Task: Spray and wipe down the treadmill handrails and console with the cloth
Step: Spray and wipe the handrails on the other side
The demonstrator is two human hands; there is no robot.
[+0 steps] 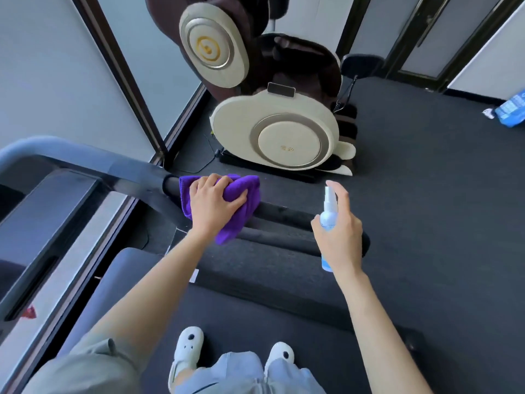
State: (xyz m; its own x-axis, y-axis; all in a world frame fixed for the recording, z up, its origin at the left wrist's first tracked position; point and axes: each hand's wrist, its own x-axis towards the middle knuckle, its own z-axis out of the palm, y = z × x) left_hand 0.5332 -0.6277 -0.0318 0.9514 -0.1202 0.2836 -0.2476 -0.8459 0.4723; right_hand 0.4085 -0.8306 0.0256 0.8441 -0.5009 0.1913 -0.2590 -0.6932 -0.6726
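A purple cloth (250, 189) is draped over the black right handrail (284, 214) of the treadmill. My left hand (211, 203) grips the cloth around the rail, fingers curled over its top. To the right, my right hand (339, 231) holds a small clear spray bottle (329, 214) upright, with the index finger raised over its white nozzle. The bottle sits just above the free end of the handrail. The treadmill console (42, 211) lies at the left, dark and slanted.
A cream and brown massage chair (272, 132) stands beyond the handrail. Window panes with dark frames (125, 81) run along the left. Dark carpet (440, 194) covers the floor at right, with a blue package (511, 112) at its far edge. White shoes (189, 348) stand on the treadmill belt.
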